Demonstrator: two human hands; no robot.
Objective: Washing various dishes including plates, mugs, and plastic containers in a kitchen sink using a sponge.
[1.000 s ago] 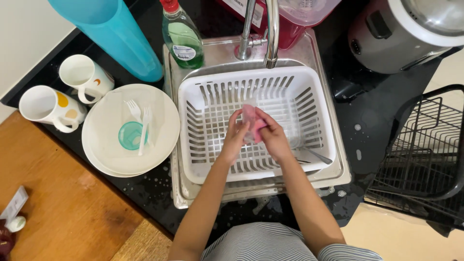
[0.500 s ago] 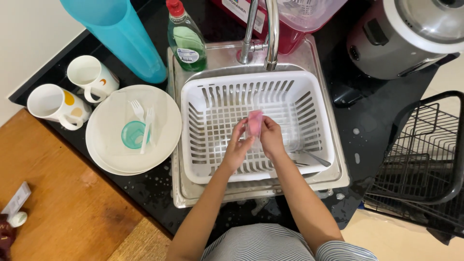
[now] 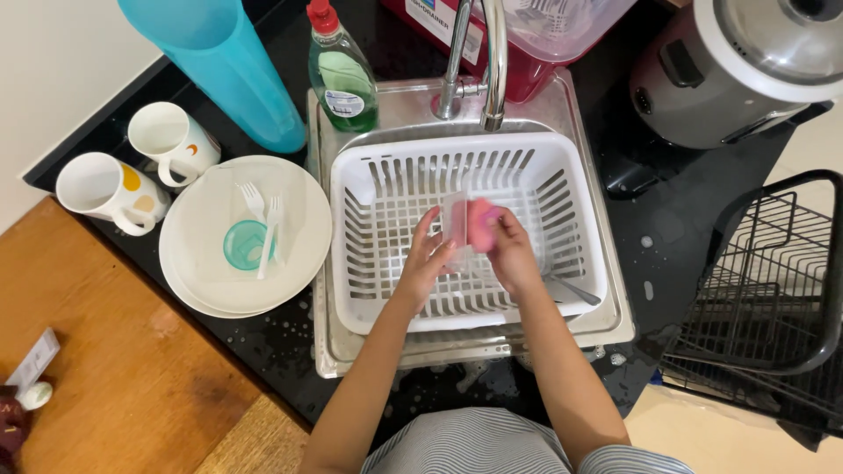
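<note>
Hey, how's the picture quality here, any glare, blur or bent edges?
Head view: even indoor light, soft shadows; glare on the steel tap; the clear glass and pink sponge in the left hand and right hand look slightly soft; wide-angle bending at edges.

Pink sponge half hidden by right hand; blue container cut off at top edge.

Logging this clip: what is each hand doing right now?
Left hand: closed on a clear glass over the white basket.
Right hand: closed on a pink sponge, pressed to the glass.

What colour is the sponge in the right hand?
Pink; the sponge in the right hand shows best in the head view.
</note>
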